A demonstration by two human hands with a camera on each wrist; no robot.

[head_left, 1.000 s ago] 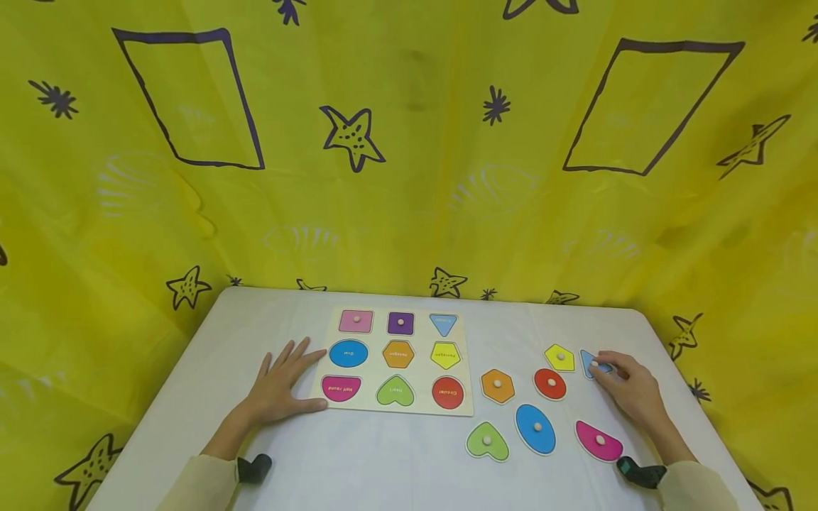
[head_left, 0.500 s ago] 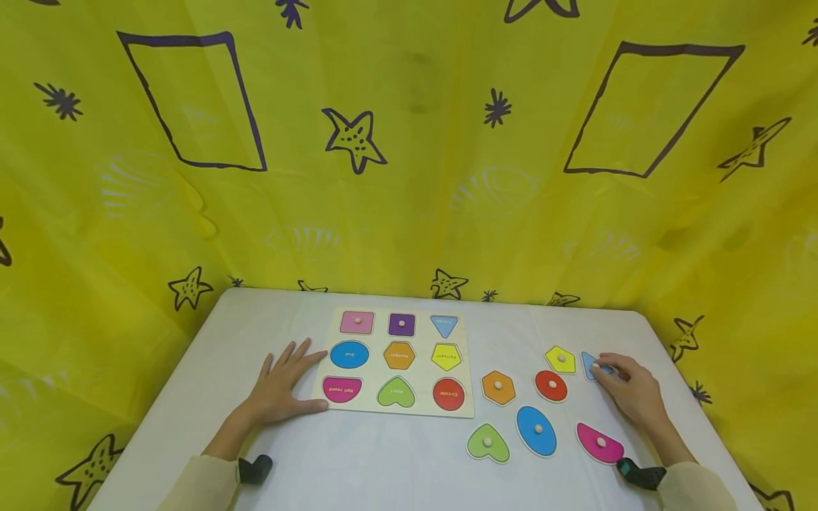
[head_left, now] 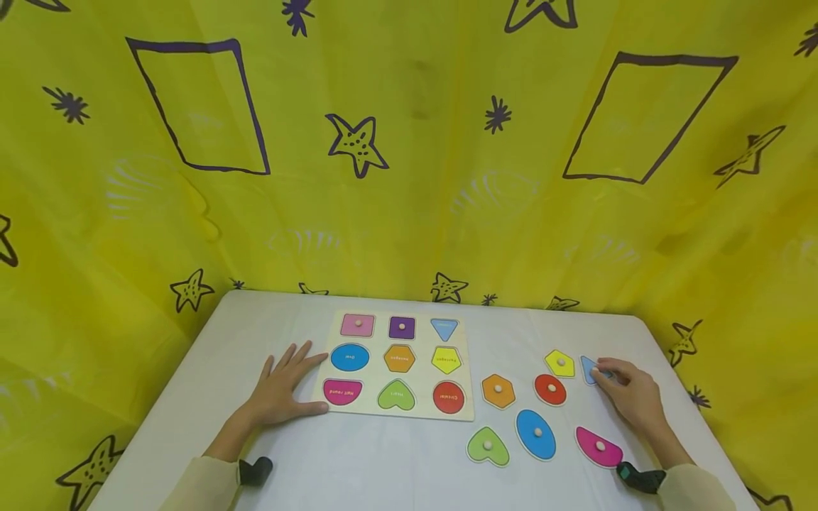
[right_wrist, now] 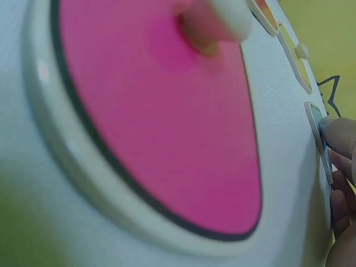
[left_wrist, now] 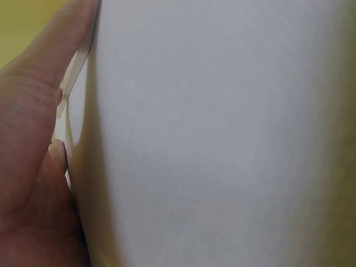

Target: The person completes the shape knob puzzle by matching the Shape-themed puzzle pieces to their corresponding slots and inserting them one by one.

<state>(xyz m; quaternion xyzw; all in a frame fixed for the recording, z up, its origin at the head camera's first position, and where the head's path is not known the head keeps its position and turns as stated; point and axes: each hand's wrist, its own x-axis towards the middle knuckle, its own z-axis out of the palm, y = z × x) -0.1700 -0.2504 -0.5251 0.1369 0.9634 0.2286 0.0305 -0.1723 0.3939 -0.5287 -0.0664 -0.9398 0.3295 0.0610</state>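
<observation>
At the far right of the table, my right hand (head_left: 633,394) pinches the knob of a light blue triangle puzzle piece (head_left: 587,367). Its fingers cover part of that piece, which lies at the table surface. My left hand (head_left: 281,383) lies with fingers spread at the left side of the wooden puzzle board (head_left: 423,383), thumb and forefinger touching its edge. On the board, a pink rectangle piece (head_left: 350,328) and a purple square piece (head_left: 395,331) with knobs sit in the far row. The other printed shapes show no knobs.
Loose knobbed pieces lie right of the board: orange hexagon (head_left: 493,399), yellow pentagon (head_left: 553,366), red circle (head_left: 544,396), blue oval (head_left: 529,445), green heart (head_left: 479,454) and magenta half round (right_wrist: 167,128). A yellow curtain (head_left: 409,213) hangs behind the white table (head_left: 383,468).
The head view has tilted slightly, so the whole scene sits a little lower in the picture. Both hands and all the pieces keep their places.
</observation>
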